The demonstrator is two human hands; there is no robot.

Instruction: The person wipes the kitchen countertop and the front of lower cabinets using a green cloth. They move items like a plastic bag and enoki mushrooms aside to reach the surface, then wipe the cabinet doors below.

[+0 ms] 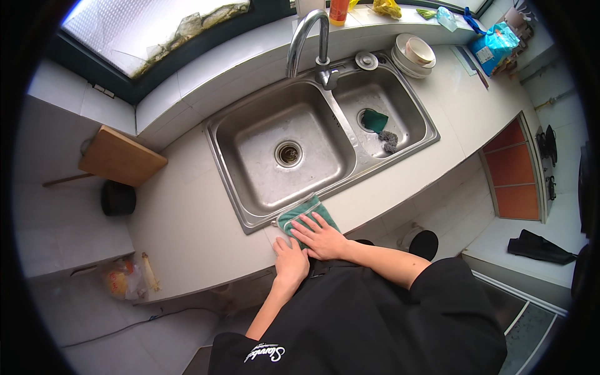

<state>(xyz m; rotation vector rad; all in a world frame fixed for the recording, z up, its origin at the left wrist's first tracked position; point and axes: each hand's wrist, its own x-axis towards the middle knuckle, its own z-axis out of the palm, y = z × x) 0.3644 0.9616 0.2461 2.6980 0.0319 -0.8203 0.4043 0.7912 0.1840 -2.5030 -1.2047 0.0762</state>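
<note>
A folded green cloth (300, 216) with a pale edging lies on the counter's front strip, its far corner over the sink rim. My right hand (321, 238) rests flat on top of it with the fingers spread. Beside it, my left hand (289, 260) is at the cloth's near left edge, fingers slightly bent; whether it pinches the cloth is hidden. Just beyond both hands is the stainless steel double sink (243, 197). In its smaller basin are a dark green scouring pad (375, 121) and a grey steel-wool scrubber (388, 141).
A chrome faucet (307, 35) arches over the sink. Stacked bowls (412, 55), a knife (479, 75) and a blue bag (494, 47) stand at the right back. To the left are a wooden cutting board (123, 157), a black container (118, 198) and a plastic bag (123, 280).
</note>
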